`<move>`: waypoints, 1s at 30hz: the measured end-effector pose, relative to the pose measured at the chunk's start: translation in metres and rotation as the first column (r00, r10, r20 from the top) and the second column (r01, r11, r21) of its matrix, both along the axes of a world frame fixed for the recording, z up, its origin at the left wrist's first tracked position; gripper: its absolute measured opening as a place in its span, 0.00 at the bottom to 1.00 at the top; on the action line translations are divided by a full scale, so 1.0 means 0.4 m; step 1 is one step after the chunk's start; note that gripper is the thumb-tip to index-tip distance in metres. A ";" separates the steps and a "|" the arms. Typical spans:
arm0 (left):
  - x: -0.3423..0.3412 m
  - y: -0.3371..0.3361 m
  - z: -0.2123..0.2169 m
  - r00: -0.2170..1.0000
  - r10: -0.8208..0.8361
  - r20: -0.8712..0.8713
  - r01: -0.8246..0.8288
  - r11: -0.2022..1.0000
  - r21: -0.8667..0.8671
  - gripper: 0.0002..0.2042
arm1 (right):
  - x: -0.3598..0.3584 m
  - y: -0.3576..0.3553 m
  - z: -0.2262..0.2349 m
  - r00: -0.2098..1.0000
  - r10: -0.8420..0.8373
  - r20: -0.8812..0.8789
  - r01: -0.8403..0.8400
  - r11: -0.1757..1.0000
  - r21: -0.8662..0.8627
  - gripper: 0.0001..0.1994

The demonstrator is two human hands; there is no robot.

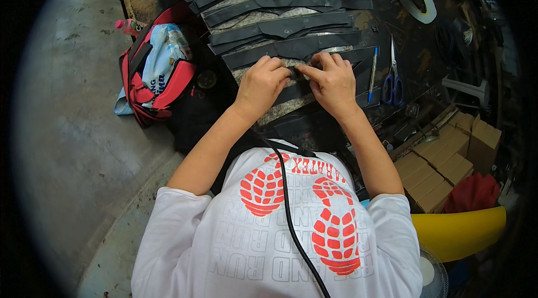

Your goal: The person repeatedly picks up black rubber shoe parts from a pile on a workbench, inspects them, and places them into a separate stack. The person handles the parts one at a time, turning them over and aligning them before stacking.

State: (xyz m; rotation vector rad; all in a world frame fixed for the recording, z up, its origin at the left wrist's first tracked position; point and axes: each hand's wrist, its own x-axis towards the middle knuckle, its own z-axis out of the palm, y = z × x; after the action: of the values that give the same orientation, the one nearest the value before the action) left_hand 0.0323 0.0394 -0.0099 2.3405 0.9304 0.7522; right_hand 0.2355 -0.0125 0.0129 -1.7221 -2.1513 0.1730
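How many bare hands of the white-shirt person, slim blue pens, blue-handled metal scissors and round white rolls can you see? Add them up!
Bare hands: 2 (left hand, right hand)
Slim blue pen: 1
Blue-handled metal scissors: 1
Round white ring-shaped roll: 1
Total: 5

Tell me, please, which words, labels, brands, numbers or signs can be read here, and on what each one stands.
I'll place the writing without copying it.
White T-shirt: red lettering and grey outlined lettering, partly readable.
Light-blue plastic package: dark-blue lettering, only partly visible.
Pink-capped bottle: markings too small to read.
Black strips: tiny pale marks, too small to read.
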 end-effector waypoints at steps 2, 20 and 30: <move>0.000 0.000 -0.003 0.999 0.008 0.031 -0.009 1.000 0.024 0.08 | -0.004 -0.008 -0.004 0.999 0.013 0.031 -0.015 0.999 0.052 0.20; 0.005 -0.007 0.000 0.998 0.045 -0.049 -0.037 0.988 0.148 0.09 | 0.066 -0.081 0.044 0.945 -0.164 -0.282 0.177 0.984 0.024 0.14; 0.025 -0.017 0.018 0.997 0.066 -0.041 -0.057 0.980 0.189 0.12 | 0.183 -0.223 0.015 0.593 -0.559 -0.580 0.549 0.807 -0.217 0.30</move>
State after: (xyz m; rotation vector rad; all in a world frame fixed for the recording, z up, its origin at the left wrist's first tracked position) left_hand 0.0421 0.0327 -0.0029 2.5126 0.9949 0.8458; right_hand 0.3087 -0.1017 0.0190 -1.9060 -1.0714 0.5049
